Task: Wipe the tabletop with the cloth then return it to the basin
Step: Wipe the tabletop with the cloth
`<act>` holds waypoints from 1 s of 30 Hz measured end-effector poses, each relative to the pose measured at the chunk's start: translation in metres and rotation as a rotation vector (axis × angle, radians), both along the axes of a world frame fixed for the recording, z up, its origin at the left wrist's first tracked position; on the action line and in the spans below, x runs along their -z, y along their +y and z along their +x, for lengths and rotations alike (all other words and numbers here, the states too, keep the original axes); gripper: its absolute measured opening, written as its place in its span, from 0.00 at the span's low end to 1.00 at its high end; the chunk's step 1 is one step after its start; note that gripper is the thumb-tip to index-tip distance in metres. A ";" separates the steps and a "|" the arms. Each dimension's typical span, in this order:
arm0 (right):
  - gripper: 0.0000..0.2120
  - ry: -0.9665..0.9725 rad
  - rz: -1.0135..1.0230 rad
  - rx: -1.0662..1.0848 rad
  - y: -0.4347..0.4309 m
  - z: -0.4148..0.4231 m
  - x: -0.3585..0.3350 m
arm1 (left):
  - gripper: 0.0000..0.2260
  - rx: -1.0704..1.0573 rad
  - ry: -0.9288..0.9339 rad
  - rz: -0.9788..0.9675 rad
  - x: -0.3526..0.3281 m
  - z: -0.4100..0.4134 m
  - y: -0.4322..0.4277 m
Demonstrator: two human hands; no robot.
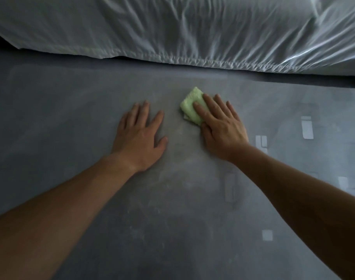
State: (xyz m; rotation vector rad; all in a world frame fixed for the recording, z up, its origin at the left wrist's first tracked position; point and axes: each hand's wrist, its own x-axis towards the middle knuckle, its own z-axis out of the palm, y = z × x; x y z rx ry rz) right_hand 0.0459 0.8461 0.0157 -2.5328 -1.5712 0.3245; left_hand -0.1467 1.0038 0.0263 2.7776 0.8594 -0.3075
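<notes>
A pale green cloth (190,103), folded into a small pad, is laid on the grey table (67,122) a little right of centre, towards the far side. It is pressed down by the right grip (223,128), a bare hand whose fingers are held straight and flat. The near right part of the pad is covered by the index and middle fingers, and nothing is curled round it. The left grip (140,134) is spread flat on the table just left of the cloth and apart from it, with its fingers straight and nothing held. Faint dusty smears are seen on the table between and near the two forearms. Pale rectangular reflections (307,128) are shown on the table at the right. A crumpled white sheet (172,27) is draped along the far edge.
</notes>
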 end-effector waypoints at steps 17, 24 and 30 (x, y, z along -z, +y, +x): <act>0.28 0.134 0.051 0.040 0.035 -0.039 -0.010 | 0.22 -0.069 -0.177 -0.135 -0.023 0.011 0.028; 0.28 0.315 0.192 0.436 -0.012 -0.032 -0.038 | 0.26 -0.133 -0.252 -0.496 -0.039 0.047 0.031; 0.22 0.487 -0.014 0.589 -0.001 -0.024 -0.042 | 0.23 -0.207 -0.135 -0.569 -0.037 0.081 0.030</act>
